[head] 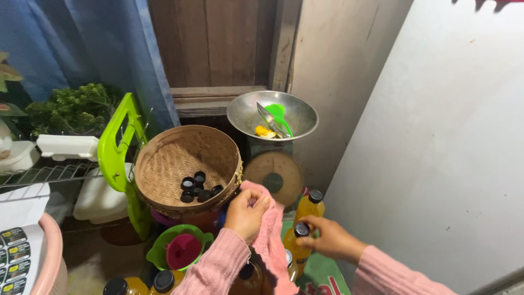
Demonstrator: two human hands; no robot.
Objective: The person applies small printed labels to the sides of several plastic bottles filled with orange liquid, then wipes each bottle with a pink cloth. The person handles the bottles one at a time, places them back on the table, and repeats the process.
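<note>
Setting: cramped corner between a pale wall on the right and a wooden door at the back; things stand on the floor and on low stands, no worktop in view.
Left hand: closed around a pink cloth, fingers curled and pressed into the fabric; the cloth hangs down from the fist toward the bottles below.
Right hand: fingertips pinching the black cap of a bottle of yellow liquid, thumb and fingers wrapped round the cap's edge.
Bottle's place: on a green mat at the foot of the wall, just in front of a second capped yellow bottle near the scale's base.
Step in hand: judged as capping, the right hand seating or tightening the cap while the cloth is kept ready, likely for wiping.
Next move calls for: a firm twist with the bottle kept upright; the left hand is occupied by the cloth, so nothing steadies the bottle's body.
Loose caps: a small heap of black caps in the woven basket, near its front rim, just beyond the left hand.
Other bottles: several dark-capped ones along the bottom edge of the view.
Behind: dial scale with a steel pan holding a green scoop.
Left side: green funnel below the basket, wire rack, lime-green plastic frame.
</note>
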